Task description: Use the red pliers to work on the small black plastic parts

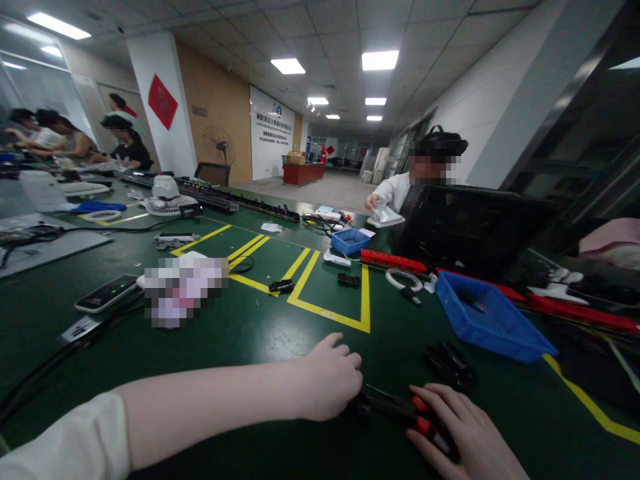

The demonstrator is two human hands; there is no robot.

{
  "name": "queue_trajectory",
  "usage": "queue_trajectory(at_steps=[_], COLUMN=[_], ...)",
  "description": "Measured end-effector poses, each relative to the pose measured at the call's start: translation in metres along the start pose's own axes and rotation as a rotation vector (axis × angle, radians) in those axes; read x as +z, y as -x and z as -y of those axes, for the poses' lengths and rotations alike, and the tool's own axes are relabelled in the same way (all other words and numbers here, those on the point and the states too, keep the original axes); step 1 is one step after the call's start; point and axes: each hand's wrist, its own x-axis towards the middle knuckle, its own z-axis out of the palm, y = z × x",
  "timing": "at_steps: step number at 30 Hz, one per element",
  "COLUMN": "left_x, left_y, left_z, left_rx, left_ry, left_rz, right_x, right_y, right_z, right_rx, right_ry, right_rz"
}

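Observation:
My left hand (331, 381) reaches across the green table (280, 333) from the left, fingers curled down over a small dark part at the tip of a pair of pliers. My right hand (463, 427) lies on the red-and-black handles of the pliers (400, 408) at the bottom right, fingers wrapped over them. What the left fingers pinch is hidden. A black part (450, 365) lies just beyond the right hand.
A blue bin (493, 319) stands right of centre, a smaller blue bin (349, 240) further back. Yellow tape lines (330, 313) mark the table. A phone (106, 292) and cables lie at left. A person (420, 190) sits across behind a dark screen; others work far left.

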Motion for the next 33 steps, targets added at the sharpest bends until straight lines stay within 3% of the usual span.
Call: queue_trajectory(at_steps=[4,12,20,30,33], left_x=[-0.002,-0.007,0.007,0.014,0.009], left_y=[0.006,0.004,0.009,0.009,0.008], left_z=[-0.001,0.002,0.020,0.000,-0.002], left_rx=[-0.063,-0.051,0.043,-0.013,-0.064], left_ry=[-0.013,-0.194,-0.231,-0.389,-0.348], left_rz=[0.058,0.155,0.028,-0.014,0.043], right_x=[-0.005,0.000,-0.005,0.000,0.002], right_y=[0.003,-0.002,-0.005,-0.006,-0.006], right_z=[-0.013,-0.008,-0.006,-0.005,-0.008], right_rx=[-0.017,-0.044,-0.072,-0.080,-0.089], right_ry=[-0.015,0.005,-0.005,0.016,0.001], right_rz=[0.060,-0.056,-0.065,-0.100,-0.101])
